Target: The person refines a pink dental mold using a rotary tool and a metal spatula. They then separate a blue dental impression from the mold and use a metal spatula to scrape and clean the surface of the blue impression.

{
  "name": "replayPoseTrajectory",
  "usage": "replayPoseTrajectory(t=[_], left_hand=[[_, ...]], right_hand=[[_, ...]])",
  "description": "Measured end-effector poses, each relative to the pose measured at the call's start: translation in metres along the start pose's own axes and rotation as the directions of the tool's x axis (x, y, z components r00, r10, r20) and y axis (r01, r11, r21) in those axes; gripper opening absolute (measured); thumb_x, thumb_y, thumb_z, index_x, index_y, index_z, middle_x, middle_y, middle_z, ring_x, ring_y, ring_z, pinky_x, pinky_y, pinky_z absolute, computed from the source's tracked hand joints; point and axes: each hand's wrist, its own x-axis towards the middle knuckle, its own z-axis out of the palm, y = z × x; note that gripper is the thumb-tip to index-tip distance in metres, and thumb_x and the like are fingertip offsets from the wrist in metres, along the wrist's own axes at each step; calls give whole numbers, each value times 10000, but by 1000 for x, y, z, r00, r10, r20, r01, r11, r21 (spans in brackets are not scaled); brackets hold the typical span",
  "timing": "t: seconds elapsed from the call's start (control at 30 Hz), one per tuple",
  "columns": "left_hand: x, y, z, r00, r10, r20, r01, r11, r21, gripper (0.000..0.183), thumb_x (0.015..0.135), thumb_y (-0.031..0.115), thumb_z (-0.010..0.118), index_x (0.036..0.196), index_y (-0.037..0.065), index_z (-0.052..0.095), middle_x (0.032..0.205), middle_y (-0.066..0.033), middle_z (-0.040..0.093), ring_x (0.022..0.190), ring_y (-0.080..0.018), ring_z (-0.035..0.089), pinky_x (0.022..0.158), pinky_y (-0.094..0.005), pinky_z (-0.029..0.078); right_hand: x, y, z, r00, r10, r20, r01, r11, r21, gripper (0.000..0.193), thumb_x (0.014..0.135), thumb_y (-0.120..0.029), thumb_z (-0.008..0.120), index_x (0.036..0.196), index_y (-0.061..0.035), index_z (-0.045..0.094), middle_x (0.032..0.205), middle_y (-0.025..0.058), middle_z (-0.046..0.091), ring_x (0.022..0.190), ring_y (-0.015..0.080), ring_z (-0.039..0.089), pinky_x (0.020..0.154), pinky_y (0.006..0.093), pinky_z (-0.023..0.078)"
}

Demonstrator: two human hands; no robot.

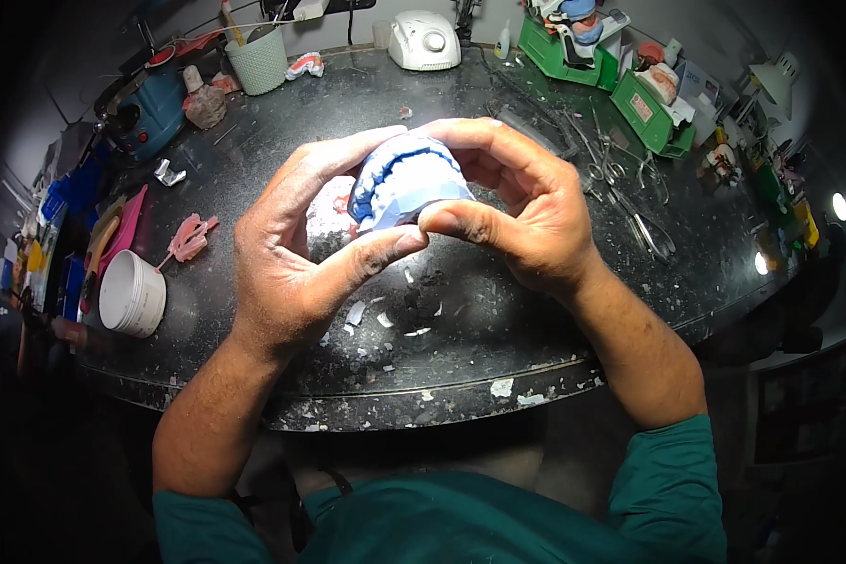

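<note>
Between my two hands, above the middle of the dark bench, is a dental cast (412,183), blue and white with a curved row of teeth along its far edge. My left hand (287,254) closes on its left side, fingers reaching round the back and thumb at the near edge. From the other side my right hand (540,202) grips it, the thumb pressed on the near right corner and the fingers behind. Both palms look dusted with white powder. A whitish lump with reddish marks (327,224) shows partly through the gap beside my left hand.
White chips (383,320) litter the bench (498,329) in front of me. A white tub (133,293) and pink piece (190,237) stand left. Scissors and metal tools (634,211) lie right, near green bins (650,117). A white box with a knob (425,42) stands behind.
</note>
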Motion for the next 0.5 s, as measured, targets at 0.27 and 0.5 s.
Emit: replayPoseTrajectory(t=[0.27, 0.5], left_hand=[[0, 0, 2, 1000, 15, -22, -15, 1000, 6, 591, 781, 96, 855, 1314, -13, 624, 1265, -133, 624, 1157, -198, 611, 1013, -329, 482], [-1, 1, 3, 998, -54, 25, 56, 993, -104, 620, 819, 85, 826, 1357, -32, 541, 1284, -135, 611, 1198, -200, 591, 1049, -338, 465]], right_hand=[[1, 0, 0, 994, 106, 25, -107, 994, 19, 585, 835, -121, 838, 1328, 55, 578, 1263, 122, 630, 1173, 211, 626, 1069, 368, 479], [0, 6, -3, 1000, 1, 2, -1, 993, -114, 506, 834, -230, 856, 1245, -10, 660, 1200, 105, 668, 1090, 185, 673, 978, 329, 547]])
